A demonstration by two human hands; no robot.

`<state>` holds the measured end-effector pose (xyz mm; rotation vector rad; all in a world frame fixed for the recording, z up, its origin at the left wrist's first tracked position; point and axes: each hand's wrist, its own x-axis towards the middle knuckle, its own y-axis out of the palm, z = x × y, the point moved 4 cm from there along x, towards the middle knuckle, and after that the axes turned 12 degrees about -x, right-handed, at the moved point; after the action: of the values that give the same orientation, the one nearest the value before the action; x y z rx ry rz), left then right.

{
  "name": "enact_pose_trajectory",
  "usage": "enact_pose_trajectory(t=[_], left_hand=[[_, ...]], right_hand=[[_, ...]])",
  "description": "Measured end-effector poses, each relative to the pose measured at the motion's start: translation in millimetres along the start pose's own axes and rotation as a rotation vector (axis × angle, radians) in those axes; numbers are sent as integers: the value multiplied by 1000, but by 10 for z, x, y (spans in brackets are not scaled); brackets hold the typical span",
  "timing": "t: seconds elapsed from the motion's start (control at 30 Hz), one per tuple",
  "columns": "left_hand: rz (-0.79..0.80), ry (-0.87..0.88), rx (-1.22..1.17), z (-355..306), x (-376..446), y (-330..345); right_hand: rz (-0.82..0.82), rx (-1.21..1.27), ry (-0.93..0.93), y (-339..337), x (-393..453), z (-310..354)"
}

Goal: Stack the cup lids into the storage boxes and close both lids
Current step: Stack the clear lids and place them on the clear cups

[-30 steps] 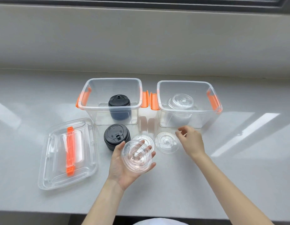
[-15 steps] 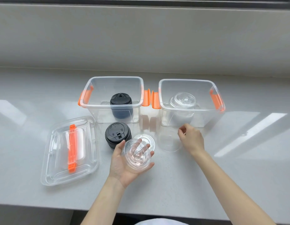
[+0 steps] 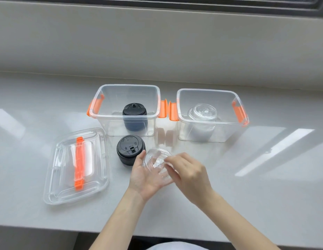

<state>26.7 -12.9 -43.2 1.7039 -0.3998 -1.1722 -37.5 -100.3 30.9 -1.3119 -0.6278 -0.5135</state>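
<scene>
On the glossy white surface [image 3: 229, 186] stand two open boxes. The left hand [image 3: 144, 175] cups clear lids [image 3: 157, 163], and the right hand [image 3: 189, 170] pinches their rim. They look light, thin and slippery, so the rim is the best hold.

A pale grey counter [image 3: 265, 177] runs the full width of the view, glossy enough to carry bright slanted patches of light [image 3: 276, 152] on its right side and fainter ones at far left. Behind it rises a plain light grey wall [image 3: 157, 42], meeting the counter in a straight seam. Along the very top runs a dark window frame [image 3: 247, 2]. Below the counter's front edge lies a dark gap, with a bit of white cloth [image 3: 175, 246] showing at the bottom.
</scene>
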Motion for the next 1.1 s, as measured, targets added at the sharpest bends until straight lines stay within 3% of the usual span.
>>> enact_pose_trajectory(t=[0.27, 0.47, 0.6, 0.83, 1.0, 1.1], left_hand=[[-4, 18, -16, -30, -44, -55], [-46, 71, -43, -174, -146, -179], [-44, 109, 13, -294, -222, -248], [-46, 139, -6, -339, -297, -328], [-81, 113, 25, -334, -304, -369], [-72, 96, 38, -343, -276, -358]], right_hand=[[190, 183, -108, 131, -187, 186], [201, 276, 292, 315, 36, -217], [394, 207, 522, 705, 86, -576], [687, 18, 664, 1145, -74, -702], [679, 6, 712, 1126, -43, -711], [581, 107, 796, 931, 56, -734]])
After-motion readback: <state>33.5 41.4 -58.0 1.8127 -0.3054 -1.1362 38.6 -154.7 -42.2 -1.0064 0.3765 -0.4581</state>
